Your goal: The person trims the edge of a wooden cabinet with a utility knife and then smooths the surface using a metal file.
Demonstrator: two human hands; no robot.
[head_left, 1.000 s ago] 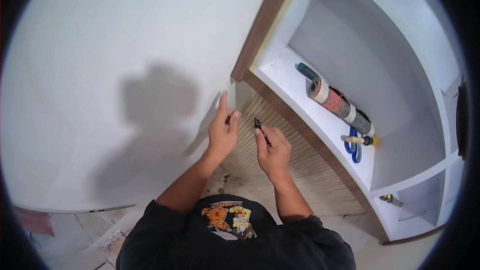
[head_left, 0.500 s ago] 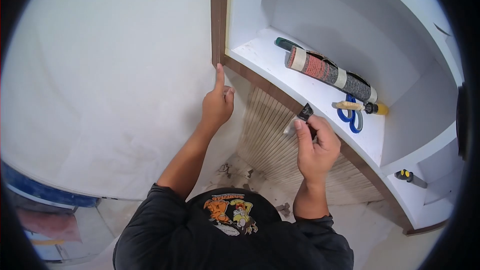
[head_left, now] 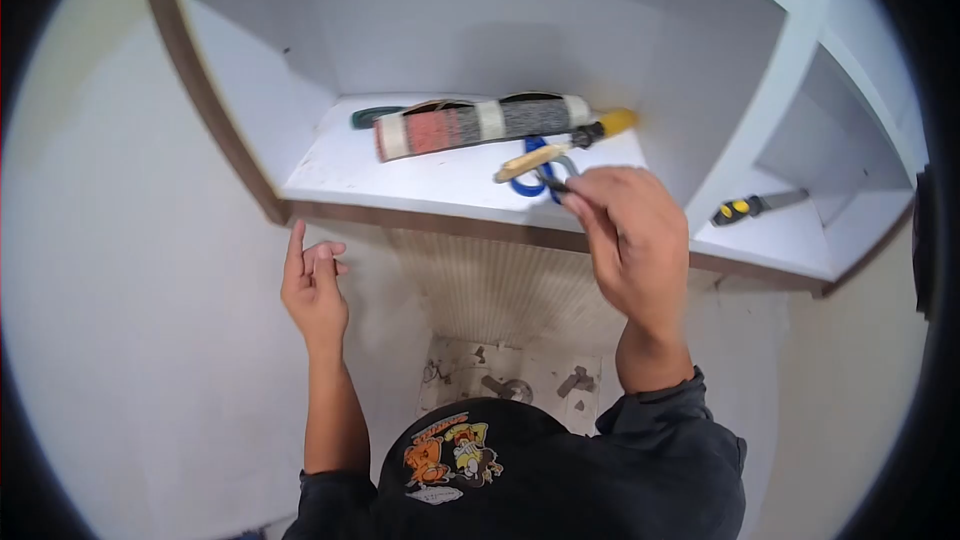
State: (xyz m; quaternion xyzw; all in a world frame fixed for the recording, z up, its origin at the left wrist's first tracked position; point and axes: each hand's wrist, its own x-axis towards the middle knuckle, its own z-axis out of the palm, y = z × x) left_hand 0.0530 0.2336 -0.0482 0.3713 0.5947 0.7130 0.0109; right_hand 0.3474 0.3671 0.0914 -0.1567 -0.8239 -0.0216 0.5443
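Observation:
My left hand [head_left: 315, 285] is open, its index finger stretched up to the brown trim [head_left: 400, 215] at the shelf's lower left corner. My right hand [head_left: 640, 240] pinches a small black piece [head_left: 556, 184] over the shelf's front edge; most of it is hidden by the fingers. Right by those fingertips lie blue-handled scissors [head_left: 522, 186], partly under a tool with a pale wooden end [head_left: 530, 160]. A yellow-handled tool [head_left: 615, 122] sits against it. Behind them rests a rolled striped cloth [head_left: 430, 132] in red, white and grey, with a green handle [head_left: 372, 118] at its left.
A black-and-yellow handled tool [head_left: 738, 211] lies in the right compartment, beyond a white divider [head_left: 745, 130]. Below the shelf is a ribbed panel [head_left: 480, 285]. Scraps of debris [head_left: 575, 380] lie on the floor.
My view has turned right and now faces the shelf squarely. My right hand has moved over the shelf edge to the scissors with the black piece. My left index finger stays by the trim corner.

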